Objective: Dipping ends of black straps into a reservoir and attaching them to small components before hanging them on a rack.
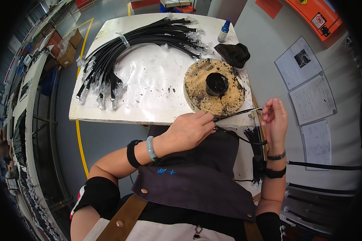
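Observation:
My left hand (192, 130) is closed in a pinch on a thin black strap (240, 137), just off the table's front edge. The strap curves from there to the right, below my right hand (275, 120). In my right hand's fingers is a thin stick-like tool (251, 109), silvery near the fingers and dark toward the left; its exact kind is unclear. Its dark end reaches close to the left fingertips. Just beyond the hands, a small cup of black paste or liquid (217, 84) stands on a round tan block (196, 80) smeared with black.
On the white table (149, 80) lies a tied bundle of black straps (142, 40) with plastic-wrapped ends. A blue bottle (224, 31) and a dark cloth (234, 55) are at the back right. More black straps (254, 140) hang at the table's right. Papers (313, 96) cover the right wall.

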A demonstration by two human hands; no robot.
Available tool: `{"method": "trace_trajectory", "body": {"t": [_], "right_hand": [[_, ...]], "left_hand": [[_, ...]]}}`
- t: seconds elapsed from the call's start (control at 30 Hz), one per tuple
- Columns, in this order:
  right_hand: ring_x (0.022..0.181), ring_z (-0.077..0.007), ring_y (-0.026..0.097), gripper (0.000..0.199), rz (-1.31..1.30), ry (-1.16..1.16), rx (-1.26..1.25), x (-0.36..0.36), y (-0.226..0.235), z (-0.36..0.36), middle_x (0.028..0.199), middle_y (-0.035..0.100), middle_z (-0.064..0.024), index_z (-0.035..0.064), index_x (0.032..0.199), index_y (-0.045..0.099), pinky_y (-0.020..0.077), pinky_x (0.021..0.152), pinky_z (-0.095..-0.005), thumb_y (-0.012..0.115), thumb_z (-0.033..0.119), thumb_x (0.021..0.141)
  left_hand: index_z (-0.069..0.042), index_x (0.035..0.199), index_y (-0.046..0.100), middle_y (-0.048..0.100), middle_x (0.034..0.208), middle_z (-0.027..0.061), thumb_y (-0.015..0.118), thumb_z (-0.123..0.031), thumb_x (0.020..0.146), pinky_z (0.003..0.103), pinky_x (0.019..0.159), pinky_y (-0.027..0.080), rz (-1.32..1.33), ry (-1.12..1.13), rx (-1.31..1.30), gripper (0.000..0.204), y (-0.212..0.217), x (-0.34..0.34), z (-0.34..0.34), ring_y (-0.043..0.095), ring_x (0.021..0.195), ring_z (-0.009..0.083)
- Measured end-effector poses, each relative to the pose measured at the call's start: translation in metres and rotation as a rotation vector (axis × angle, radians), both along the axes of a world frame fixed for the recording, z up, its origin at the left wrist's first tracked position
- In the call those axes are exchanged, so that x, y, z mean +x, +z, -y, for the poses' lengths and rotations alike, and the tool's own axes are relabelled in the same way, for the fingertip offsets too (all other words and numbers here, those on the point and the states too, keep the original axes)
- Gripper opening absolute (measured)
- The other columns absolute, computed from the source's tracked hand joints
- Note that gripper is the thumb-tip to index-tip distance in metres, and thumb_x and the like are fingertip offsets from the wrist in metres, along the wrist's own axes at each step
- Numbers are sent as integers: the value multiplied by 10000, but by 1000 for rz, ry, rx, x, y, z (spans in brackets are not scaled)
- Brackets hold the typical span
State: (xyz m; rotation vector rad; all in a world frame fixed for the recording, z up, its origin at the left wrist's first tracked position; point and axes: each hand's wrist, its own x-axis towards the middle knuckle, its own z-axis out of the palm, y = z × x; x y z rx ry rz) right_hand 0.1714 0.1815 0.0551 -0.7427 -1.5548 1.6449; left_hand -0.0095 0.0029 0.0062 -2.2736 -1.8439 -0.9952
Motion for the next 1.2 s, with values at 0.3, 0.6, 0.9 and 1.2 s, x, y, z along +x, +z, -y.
{"method": "trace_trajectory", "body": {"t": [0.3, 0.6, 0.9, 1.2], "right_hand": [[535, -71, 472, 248, -122, -29, 48, -6, 16, -15, 683, 538, -38, 35, 859, 529, 414, 451, -194, 421, 241, 946], [593, -55, 491, 271, 26, 6, 431, -58, 1, -16, 716, 559, -31, 4, 873, 559, 428, 513, -179, 437, 236, 945], [573, -70, 478, 243, -122, -140, 62, -29, 7, -21, 715, 536, -30, 37, 877, 536, 408, 479, -193, 441, 251, 941], [516, -81, 447, 252, -139, -149, -3, 28, -2, 26, 680, 507, -51, 40, 816, 490, 389, 417, -195, 397, 231, 951]], "left_hand": [[-64, 775, 524, 459, 791, 51, 612, -161, 778, 305, 568, 455, 4, 8, -17, 131, -4, -2, -1, 519, 734, 199], [-57, 755, 509, 463, 794, 60, 602, -172, 787, 324, 566, 461, 23, 46, -31, 152, -9, -2, 2, 528, 735, 212], [-54, 765, 521, 467, 761, 72, 588, -160, 799, 342, 560, 460, 74, 75, -48, 130, -5, -2, -1, 532, 703, 238], [-47, 792, 547, 487, 760, 86, 590, -145, 799, 367, 535, 444, 232, 108, -56, 108, 0, 12, -9, 546, 657, 273]]}}
